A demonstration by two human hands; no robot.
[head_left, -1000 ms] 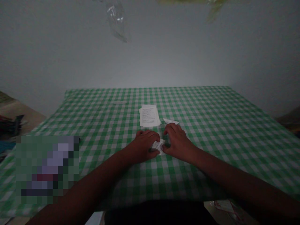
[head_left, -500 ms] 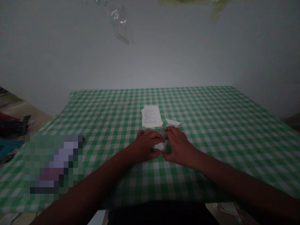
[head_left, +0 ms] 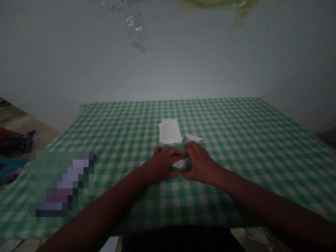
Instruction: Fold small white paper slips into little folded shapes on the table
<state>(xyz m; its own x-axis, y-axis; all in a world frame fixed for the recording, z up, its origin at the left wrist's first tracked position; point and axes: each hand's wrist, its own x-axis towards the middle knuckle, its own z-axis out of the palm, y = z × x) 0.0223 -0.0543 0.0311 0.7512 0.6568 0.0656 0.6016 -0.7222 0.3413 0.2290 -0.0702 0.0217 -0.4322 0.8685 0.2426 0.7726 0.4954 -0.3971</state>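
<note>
Both hands pinch a small folded paper slip (head_left: 180, 163) between them, the left hand (head_left: 163, 163) closed on its left end and the right hand (head_left: 200, 161) on its right. It lies low on the green checked tablecloth (head_left: 236, 133), long axis left to right. Its print is too small to read, as is that on the stack of printed sheets (head_left: 170, 130) beyond, beside a paper scrap (head_left: 193, 137).

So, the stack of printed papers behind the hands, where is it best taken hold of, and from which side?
Probably its near short edge, from the person's side. The stack of printed papers lies flat on the checked tablecloth, so nothing stands up; that edge faces the left hand, and fingertips could slide under it, thumb on top.
</note>
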